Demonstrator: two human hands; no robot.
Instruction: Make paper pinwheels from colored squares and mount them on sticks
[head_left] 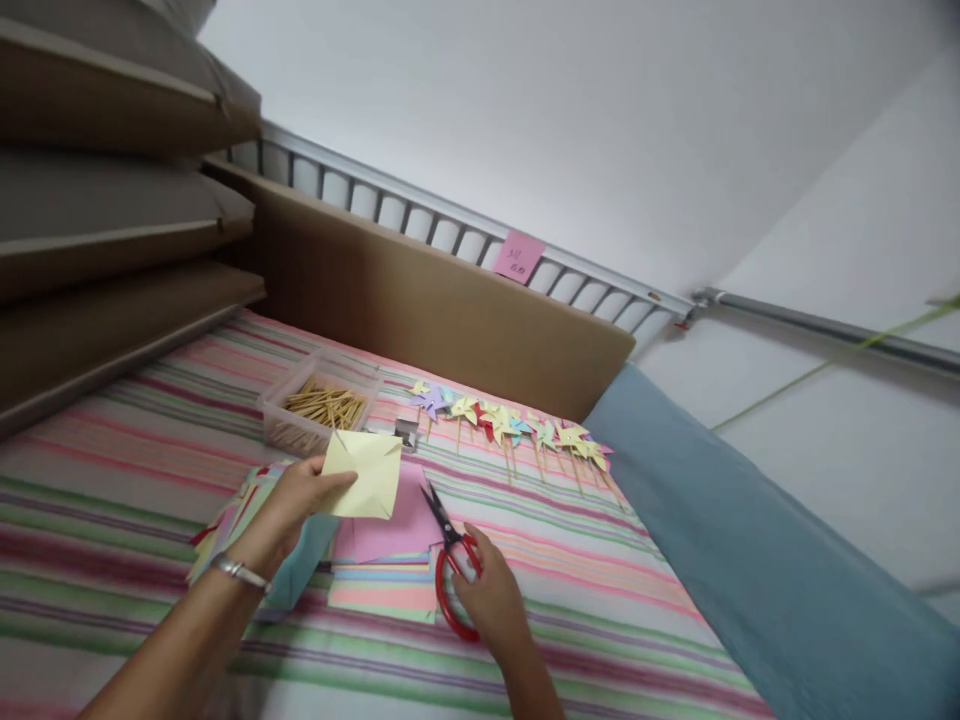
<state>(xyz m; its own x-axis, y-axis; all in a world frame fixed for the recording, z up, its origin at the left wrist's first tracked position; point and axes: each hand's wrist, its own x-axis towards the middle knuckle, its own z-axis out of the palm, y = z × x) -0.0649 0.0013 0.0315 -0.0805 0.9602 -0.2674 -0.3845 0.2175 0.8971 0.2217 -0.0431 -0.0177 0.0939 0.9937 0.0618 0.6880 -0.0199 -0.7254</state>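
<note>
- Left hand: thumb and fingers pinch a pale yellow paper square near its left edge, face turned towards the camera; lines run inward from its corners, cannot tell for certain whether cuts or creases
- Right hand: fingers closed round the red handles of scissors; dark blades point up and away, slightly parted at the tips, near the yellow paper square but apart from it
- Left wrist: silver-coloured bracelet
- Position of the yellow paper square: held up between the clear plastic box and a pink sheet, overlapping part of each in view
- Pink sheet: lies on a layered pile of coloured paper, whose edges show blue, salmon and green
- Under and beside the left forearm: more coloured papers and a light blue piece, partly hidden
- Clear plastic box: holds many short wooden sticks; small grey item just beside it, too small to identify
- Beyond the scissors: row of paper pinwheels on sticks, in yellow, lilac, red and blue, lying on the striped cloth
- Behind: brown board against a metal rail, with a handwritten pink note on the rail
</note>
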